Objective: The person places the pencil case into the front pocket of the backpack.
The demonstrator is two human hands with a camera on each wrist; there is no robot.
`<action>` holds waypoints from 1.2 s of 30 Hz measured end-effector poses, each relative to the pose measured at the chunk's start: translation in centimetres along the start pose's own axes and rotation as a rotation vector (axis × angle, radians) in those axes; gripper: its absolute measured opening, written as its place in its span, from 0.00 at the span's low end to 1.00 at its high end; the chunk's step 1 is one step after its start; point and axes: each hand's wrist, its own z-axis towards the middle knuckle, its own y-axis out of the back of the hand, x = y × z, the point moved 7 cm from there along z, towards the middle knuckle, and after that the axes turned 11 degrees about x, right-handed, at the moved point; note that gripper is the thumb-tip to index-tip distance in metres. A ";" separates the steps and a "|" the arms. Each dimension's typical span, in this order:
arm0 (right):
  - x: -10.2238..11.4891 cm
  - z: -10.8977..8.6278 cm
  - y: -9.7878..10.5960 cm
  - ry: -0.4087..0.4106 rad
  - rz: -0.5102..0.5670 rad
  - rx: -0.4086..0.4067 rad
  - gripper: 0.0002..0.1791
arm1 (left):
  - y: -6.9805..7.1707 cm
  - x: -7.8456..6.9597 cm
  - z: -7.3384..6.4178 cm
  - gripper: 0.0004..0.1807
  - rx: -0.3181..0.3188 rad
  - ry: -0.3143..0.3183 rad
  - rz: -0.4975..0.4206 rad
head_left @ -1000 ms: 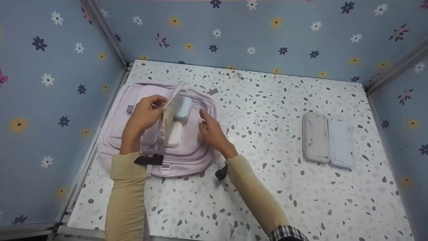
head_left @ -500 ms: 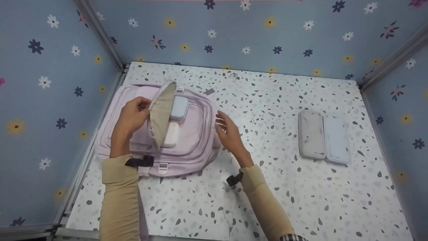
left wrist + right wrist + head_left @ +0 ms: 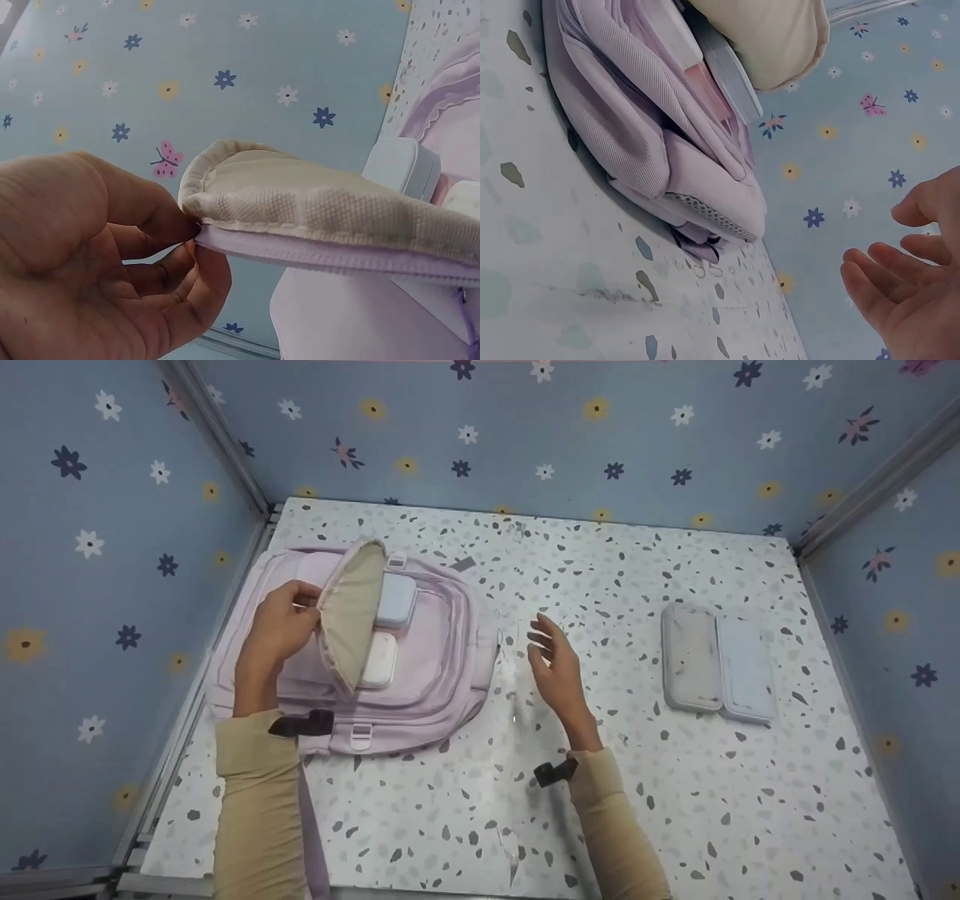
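Observation:
A lilac backpack (image 3: pixel 442 660) lies flat on the speckled table, its front pocket unzipped. My left hand (image 3: pixel 281 622) pinches the edge of the pocket's flap (image 3: pixel 352 611) between thumb and fingers and holds it raised, beige lining outward. Under the flap, a light blue case (image 3: pixel 397 600) and a white case (image 3: pixel 381 660) sit partly inside the pocket, their left sides hidden. To the right of the backpack, my right hand (image 3: pixel 556 667) hovers over the table with fingers loosely bent and nothing in them. The left wrist view shows the thumb and fingertips (image 3: pixel 196 247) on the flap's zipper edge.
On the table's right side lie a grey oblong case (image 3: pixel 691 658) and a pale blue oblong case (image 3: pixel 746 669), side by side. Flowered blue panels (image 3: pixel 525 427) wall in the table (image 3: pixel 480 825) at the back and both sides.
My right hand has drawn away from the pocket to the right, off the backpack. The left hand has pulled the flap further left, so more of its beige lining shows.

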 end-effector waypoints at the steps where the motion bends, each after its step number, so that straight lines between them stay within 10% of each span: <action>1: -0.1 -0.1 0.3 -0.004 -0.004 -0.007 0.27 | 0.0 0.0 0.0 0.20 0.001 0.000 0.004; 16: 2.3 -2.5 6.1 0.016 0.041 -0.132 0.29 | 0.0 0.1 -0.1 0.19 0.020 -0.013 0.017; 36: -3.4 -6.0 12.1 -0.137 0.025 -0.342 0.32 | 0.0 0.3 -0.4 0.19 0.045 -0.020 0.012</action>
